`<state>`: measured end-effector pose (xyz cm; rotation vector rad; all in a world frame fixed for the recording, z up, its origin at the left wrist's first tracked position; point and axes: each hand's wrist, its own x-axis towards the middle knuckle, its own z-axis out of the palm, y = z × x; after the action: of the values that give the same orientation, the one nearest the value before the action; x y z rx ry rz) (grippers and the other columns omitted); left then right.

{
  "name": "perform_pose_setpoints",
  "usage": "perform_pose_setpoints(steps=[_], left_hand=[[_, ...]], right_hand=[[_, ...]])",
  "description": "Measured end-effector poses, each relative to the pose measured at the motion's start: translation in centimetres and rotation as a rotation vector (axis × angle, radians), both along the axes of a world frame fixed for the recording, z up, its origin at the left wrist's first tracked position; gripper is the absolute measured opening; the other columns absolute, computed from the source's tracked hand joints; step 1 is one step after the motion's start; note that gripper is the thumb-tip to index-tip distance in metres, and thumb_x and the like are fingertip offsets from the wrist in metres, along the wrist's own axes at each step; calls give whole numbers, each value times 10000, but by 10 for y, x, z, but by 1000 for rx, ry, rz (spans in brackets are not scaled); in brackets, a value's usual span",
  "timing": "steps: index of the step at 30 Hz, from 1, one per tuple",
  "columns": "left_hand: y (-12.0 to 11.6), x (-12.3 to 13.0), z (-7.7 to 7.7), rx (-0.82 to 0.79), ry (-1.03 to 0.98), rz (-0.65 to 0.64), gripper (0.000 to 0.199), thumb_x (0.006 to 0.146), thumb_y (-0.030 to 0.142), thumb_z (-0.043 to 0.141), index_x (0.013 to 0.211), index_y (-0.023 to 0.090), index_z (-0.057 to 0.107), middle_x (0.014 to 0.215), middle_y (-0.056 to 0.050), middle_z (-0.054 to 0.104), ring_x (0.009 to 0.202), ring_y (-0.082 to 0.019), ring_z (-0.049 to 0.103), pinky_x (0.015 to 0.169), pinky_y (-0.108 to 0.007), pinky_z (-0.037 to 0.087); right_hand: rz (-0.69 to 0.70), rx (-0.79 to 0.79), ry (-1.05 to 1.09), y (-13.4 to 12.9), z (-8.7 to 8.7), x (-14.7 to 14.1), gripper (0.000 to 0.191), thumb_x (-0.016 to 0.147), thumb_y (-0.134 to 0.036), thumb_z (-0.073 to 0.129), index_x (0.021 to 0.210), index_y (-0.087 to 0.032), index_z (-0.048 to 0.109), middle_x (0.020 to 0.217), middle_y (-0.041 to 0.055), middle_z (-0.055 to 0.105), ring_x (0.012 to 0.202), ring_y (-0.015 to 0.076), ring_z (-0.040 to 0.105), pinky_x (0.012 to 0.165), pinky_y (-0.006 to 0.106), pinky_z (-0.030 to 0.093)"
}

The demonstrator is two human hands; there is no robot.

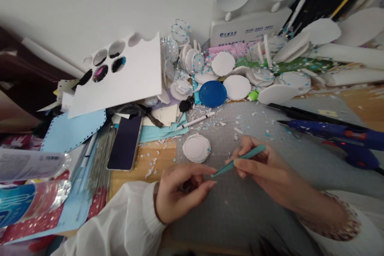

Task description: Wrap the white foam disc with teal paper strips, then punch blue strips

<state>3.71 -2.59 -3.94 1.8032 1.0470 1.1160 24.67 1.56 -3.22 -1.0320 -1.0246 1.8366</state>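
Observation:
My right hand (261,168) grips teal tweezers (249,155) between thumb and fingers, their tip pointing down to the left. Close to that tip is my left hand (186,190), its index finger and thumb apart, with nothing visible between them. The index fingertip is at the tweezer tip; whether they touch is hard to tell. Just beyond both hands, a small stack of round white discs (196,148) lies on the grey mat (216,216). Blue and white scraps are scattered around it.
A blue round lid (213,94) and many white discs lie behind. At right are a blue glue gun (336,130) and a black tool. On the left are a phone (125,143), a white board with holes (129,76) and a plastic bottle (30,202).

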Motion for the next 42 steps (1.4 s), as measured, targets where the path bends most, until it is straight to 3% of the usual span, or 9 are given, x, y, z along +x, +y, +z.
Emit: perform_pose_setpoints(steps=[9, 15, 22, 28, 42], left_hand=[[6, -1, 6, 157, 36, 69, 74, 840, 149, 687, 911, 165, 699, 665, -10, 698, 538, -82, 576, 524, -176, 446], [7, -2, 4, 92, -19, 72, 67, 823, 214, 721, 871, 167, 718, 666, -24, 700, 526, -99, 571, 492, -199, 453], [6, -1, 4, 74, -38, 98, 71, 817, 226, 727, 855, 166, 734, 642, -29, 703, 504, -101, 574, 474, -200, 462], [6, 0, 4, 65, -45, 107, 64, 795, 212, 745, 832, 160, 742, 629, -32, 702, 489, -100, 568, 463, -200, 457], [8, 1, 4, 15, -51, 120, 66, 778, 212, 757, 820, 160, 761, 639, -41, 727, 484, -105, 582, 445, -195, 449]], right_hand=[[-6, 40, 10, 1, -6, 2, 283, 729, -311, 773, 695, -213, 510, 654, -40, 639, 565, 88, 572, 537, 205, 461], [-21, 183, -64, 2, -5, 4, 282, 739, -339, 758, 717, -233, 498, 644, -18, 651, 584, 129, 614, 534, 244, 505], [-32, 246, -70, -2, -10, 6, 244, 759, -288, 751, 743, -233, 514, 752, -5, 660, 641, 138, 666, 546, 239, 545], [-88, 305, -82, -3, -11, 4, 218, 758, -240, 754, 752, -231, 537, 776, -6, 647, 802, 188, 726, 682, 274, 589], [-142, 473, -129, -7, -7, 3, 197, 757, -200, 745, 766, -253, 555, 787, -5, 686, 743, 170, 714, 668, 311, 598]])
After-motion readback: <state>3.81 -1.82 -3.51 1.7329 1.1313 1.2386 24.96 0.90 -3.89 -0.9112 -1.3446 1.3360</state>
